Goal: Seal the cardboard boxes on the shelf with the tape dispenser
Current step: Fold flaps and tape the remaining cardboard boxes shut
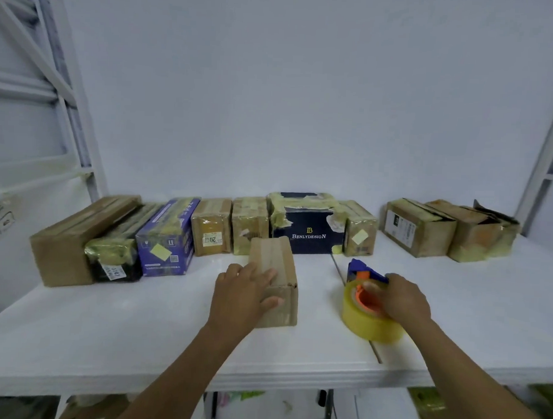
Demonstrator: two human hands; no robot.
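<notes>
A small brown cardboard box (279,266) stands on the white shelf (139,323), in front of the row of boxes. My left hand (244,296) grips its near left corner, fingers over the top and thumb on the front face. To the right lies the tape dispenser (364,301), a blue and orange frame with a thick roll of yellowish clear tape. My right hand (402,296) holds the dispenser from the right side, fingers curled over its frame and core.
Several taped boxes line the back of the shelf: a long brown box (70,236), a purple box (167,237), a dark blue BENLYDESIGN box (309,232), and brown boxes at the right (422,228). White uprights stand at both ends. A seam (356,306) crosses the shelf.
</notes>
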